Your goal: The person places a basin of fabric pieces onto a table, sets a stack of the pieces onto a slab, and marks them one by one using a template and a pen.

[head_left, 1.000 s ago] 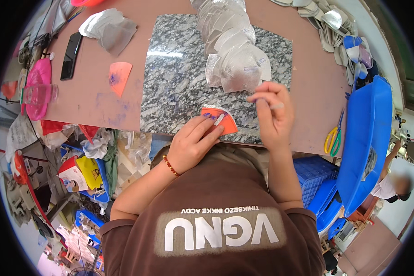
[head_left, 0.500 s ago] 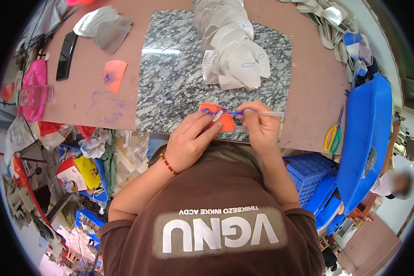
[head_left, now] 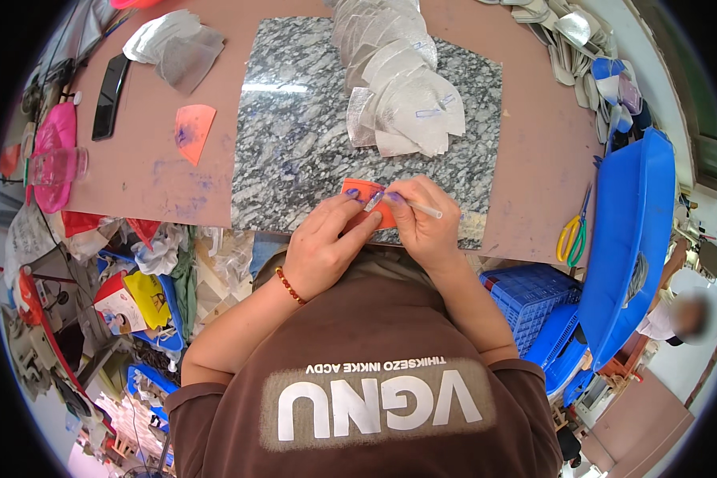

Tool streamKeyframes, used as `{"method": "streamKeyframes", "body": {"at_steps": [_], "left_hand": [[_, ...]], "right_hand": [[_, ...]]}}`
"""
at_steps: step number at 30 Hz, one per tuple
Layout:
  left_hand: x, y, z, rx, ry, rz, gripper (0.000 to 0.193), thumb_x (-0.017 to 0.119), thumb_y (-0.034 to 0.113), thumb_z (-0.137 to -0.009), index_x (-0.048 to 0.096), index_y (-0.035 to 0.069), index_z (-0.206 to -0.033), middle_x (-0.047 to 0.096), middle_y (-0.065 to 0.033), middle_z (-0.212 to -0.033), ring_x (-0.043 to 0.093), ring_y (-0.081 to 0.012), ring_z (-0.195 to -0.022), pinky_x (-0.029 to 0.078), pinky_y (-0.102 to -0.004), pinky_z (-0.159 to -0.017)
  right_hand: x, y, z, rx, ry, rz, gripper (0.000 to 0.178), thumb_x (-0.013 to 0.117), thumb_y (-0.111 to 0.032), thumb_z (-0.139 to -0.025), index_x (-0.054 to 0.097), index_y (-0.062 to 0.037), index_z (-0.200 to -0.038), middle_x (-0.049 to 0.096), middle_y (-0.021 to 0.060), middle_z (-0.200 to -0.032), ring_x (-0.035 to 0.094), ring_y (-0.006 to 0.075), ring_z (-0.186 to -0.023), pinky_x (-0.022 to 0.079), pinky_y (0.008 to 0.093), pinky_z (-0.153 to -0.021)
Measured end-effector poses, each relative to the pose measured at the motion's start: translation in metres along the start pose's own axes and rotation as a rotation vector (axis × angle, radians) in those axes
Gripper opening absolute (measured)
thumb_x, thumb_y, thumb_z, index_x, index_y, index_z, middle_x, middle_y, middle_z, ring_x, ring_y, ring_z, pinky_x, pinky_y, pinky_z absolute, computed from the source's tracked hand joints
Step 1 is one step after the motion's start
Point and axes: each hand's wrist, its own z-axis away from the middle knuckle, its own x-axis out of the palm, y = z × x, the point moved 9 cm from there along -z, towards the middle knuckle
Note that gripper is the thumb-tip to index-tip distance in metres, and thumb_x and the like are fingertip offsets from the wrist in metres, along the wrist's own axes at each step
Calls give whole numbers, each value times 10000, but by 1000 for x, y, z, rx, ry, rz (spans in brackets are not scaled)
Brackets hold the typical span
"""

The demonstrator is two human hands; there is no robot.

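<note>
My left hand point(head_left: 323, 243) presses an orange wedge-shaped piece point(head_left: 387, 217) onto a speckled grey stone slab point(head_left: 283, 159), its fingers closed over the near left part. A small whitish strip point(head_left: 373, 201) shows between the fingertips and the pen. In my right hand point(head_left: 429, 231) a clear-barrelled pen point(head_left: 425, 209) is pinched, slanting with its tip at the piece's upper right; the fingers hide the exact contact. Blue ink stains mark the fingertips. Beyond my hands lies an overlapping row of silvery curved pieces point(head_left: 410, 103), several bearing blue marks.
A second orange piece point(head_left: 195, 131), a black phone point(head_left: 111, 97) and more silvery pieces point(head_left: 187, 56) lie on the left. Scissors point(head_left: 571, 239) with yellow and green handles rest near the right edge, beside a blue tub point(head_left: 625, 255). A blue crate point(head_left: 530, 299) stands below.
My right hand has shifted left, close to my left hand. The pen, earlier nearly level, now slants with its rear end toward me. My left hand still holds the orange piece.
</note>
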Motion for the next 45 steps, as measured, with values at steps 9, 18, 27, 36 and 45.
{"method": "streamKeyframes", "body": {"at_steps": [9,18,27,36,45], "left_hand": [[1,-1,3,5,-10,1,324,731,66,-722,702,49,-1045,587,-130,-1035,616,-317,-1001,530,-411,-850],[-18,16,22,316,-164,212,337,608,92,-782,672,27,-1107,631,-115,-1009,643,-277,-941,524,-386,-775],[-78,-14,30,36,307,-32,263,737,69,-730,734,62,-993,670,-107,-984,652,-307,-909,522,-418,-763],[-105,-90,-35,-131,223,-125,445,786,158,-736,663,57,-1152,614,-146,-1160,553,-358,-1143,463,-436,-955],[-163,-219,-52,-428,545,-514,630,712,41,-821,453,16,-1395,446,-212,-1387,553,-347,-1163,476,-405,-970]], "right_hand": [[1,-5,-5,-100,-151,-23,115,707,-111,-846,624,-38,-875,621,98,-827,625,291,-716,498,377,-606],[6,-3,-1,129,-107,197,220,688,-157,-857,605,-31,-1018,577,119,-990,636,313,-831,516,395,-675],[-10,-1,-30,321,-222,-162,187,738,-116,-800,643,-63,-953,630,77,-965,664,232,-836,522,341,-685],[-57,17,-62,117,140,297,372,710,-98,-816,576,-5,-1150,559,180,-1086,564,364,-1036,459,415,-899],[-35,33,16,238,119,191,177,718,-74,-816,667,-55,-985,574,125,-995,614,250,-787,500,308,-646]]}}
